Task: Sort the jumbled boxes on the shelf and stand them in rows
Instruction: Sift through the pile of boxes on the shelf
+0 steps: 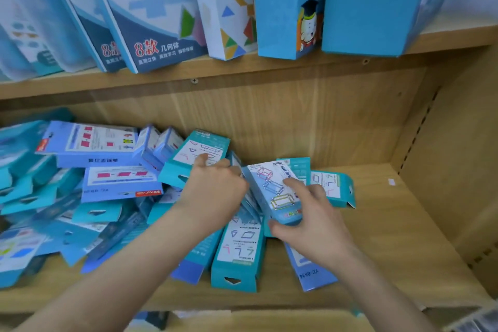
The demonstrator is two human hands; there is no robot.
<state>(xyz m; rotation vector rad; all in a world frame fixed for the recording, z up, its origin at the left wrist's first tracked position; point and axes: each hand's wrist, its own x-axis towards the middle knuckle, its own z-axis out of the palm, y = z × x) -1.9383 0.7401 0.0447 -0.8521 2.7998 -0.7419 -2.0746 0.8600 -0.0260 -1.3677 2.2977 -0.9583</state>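
Observation:
Several small blue and teal boxes lie jumbled on the lower wooden shelf (377,224), heaped at the left (80,197). My right hand (312,221) grips a light blue box with cuboid frame drawings (272,188), tilted up on its edge. My left hand (215,186) rests with its fingers on a teal box with triangle and angle drawings (194,156) and on the thin boxes leaning beside it. A similar teal box (239,248) lies flat below the hands, and another (334,186) lies behind my right hand.
The upper shelf (242,70) holds larger boxes standing in a leaning row, among them a white tangram box (226,5) and tall blue boxes (372,3). The right part of the lower shelf is bare wood, bounded by the side panel (458,170).

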